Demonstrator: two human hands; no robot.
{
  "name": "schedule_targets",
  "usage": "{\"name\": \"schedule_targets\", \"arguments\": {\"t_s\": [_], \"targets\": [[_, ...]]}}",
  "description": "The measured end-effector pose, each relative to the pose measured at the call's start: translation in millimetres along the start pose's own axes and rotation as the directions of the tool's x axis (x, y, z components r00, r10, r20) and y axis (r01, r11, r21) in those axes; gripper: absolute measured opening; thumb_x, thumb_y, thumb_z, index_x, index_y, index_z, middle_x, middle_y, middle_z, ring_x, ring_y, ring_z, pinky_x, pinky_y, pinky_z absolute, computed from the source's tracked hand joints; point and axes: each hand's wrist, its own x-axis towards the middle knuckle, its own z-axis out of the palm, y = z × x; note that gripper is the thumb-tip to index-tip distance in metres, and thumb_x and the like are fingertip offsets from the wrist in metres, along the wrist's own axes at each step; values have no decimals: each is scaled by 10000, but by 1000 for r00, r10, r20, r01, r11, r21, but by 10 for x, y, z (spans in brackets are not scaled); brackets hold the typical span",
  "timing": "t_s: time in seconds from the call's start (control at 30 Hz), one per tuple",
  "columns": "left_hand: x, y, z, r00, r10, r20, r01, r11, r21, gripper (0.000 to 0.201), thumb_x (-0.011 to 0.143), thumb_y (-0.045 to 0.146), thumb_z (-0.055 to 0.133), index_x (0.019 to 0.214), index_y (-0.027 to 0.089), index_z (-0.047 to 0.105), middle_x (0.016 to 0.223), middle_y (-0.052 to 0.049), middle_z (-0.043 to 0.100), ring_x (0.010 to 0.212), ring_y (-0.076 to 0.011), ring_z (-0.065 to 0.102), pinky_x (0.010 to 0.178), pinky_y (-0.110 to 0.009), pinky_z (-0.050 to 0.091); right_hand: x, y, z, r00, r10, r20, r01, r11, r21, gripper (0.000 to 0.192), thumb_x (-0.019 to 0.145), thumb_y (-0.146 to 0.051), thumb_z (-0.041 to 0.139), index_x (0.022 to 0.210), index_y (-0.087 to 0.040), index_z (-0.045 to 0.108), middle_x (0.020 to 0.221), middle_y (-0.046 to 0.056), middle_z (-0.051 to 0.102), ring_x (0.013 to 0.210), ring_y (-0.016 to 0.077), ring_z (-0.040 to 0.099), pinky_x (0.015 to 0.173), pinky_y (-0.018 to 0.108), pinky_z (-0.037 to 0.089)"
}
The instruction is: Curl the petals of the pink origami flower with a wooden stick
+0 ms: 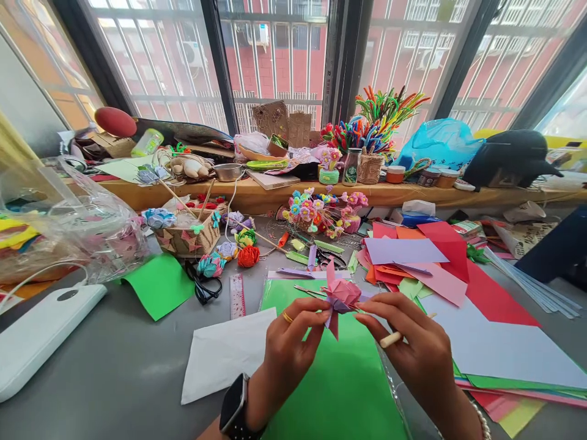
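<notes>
A folded paper flower [345, 294], pink in the middle with pink and purple pointed strips sticking out, is held up over a green sheet [339, 379]. My left hand [293, 336] pinches its left side between thumb and fingers. On the other side, the fingertips of my right hand [413, 348] are at the flower's right edge, by a purple strip. A pale wooden stick [391, 340] is tucked between the fingers of that same hand. Behind the left fingertips lies a thin metal tool [306, 290], partly hidden.
Coloured paper sheets [495, 342] pile up on the right. A white paper packet [224, 354], a ruler [237, 296], glasses [204, 287] and a white power bank [50, 336] lie leftward. Craft flowers [316, 211] and a cardboard basket [190, 238] stand behind, below a crowded sill.
</notes>
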Motion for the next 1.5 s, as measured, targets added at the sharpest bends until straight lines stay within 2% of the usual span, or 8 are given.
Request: {"name": "schedule_targets", "arguments": {"t_s": [0.23,0.4,0.5,0.57,0.67,0.73,1.0,1.5], "targets": [[-65,-26,73,997,73,-14,-73,997,34,177,732,67,557,726,232,617,859,-47,661,803,-165,628,721,-268,485,12,-81,73,998,57,-13,-56,997,52,80,803,-206,564,739,-174,600,660,30,593,579,128,584,489,215,492],[-6,52,100,977,-191,99,209,950,-232,97,715,167,627,798,195,586,954,-61,570,946,-191,555,802,-293,467,-36,-21,117,998,62,4,-62,998,17,61,811,-160,542,768,-166,586,695,42,588,612,137,587,510,223,486],[52,43,119,899,-393,195,437,757,-486,161,734,275,621,845,180,554,999,-61,538,973,-190,527,799,-279,454,-52,30,127,1000,17,-15,-18,999,-28,59,818,-143,531,799,-166,582,721,50,602,637,143,600,572,244,499],[88,13,129,792,-527,307,602,593,-535,254,716,312,642,904,173,543,905,-37,558,794,-144,554,702,-251,455,-59,48,130,999,-47,-25,46,998,-53,72,825,-131,520,816,-159,586,724,56,613,642,143,610,594,246,502],[121,-26,126,651,-573,498,751,386,-536,297,687,345,665,887,139,589,839,-31,562,735,-126,520,620,-220,433,-81,57,129,988,-155,5,154,983,-99,90,833,-124,512,831,-152,597,740,62,637,663,145,625,611,241,499],[125,-40,115,621,-552,556,775,327,-541,267,691,330,669,856,126,617,796,-26,562,714,-109,500,587,-190,410,-105,63,126,979,-199,35,202,971,-129,102,837,-126,507,852,-154,605,770,63,652,687,146,629,621,238,496],[93,-60,122,620,-490,613,752,148,-642,320,679,279,699,939,121,599,894,-57,607,708,-89,539,666,-211,425,-114,41,162,975,-222,8,222,968,-114,99,837,-130,517,836,-141,615,750,60,637,669,131,619,603,222,483],[82,-93,210,727,-471,499,663,295,-688,581,627,284,737,1135,212,465,720,8,632,562,-107,547,572,-254,399,-73,83,205,999,25,-21,-23,995,96,65,795,-135,563,772,-186,596,706,22,560,616,127,559,557,244,476]]}}
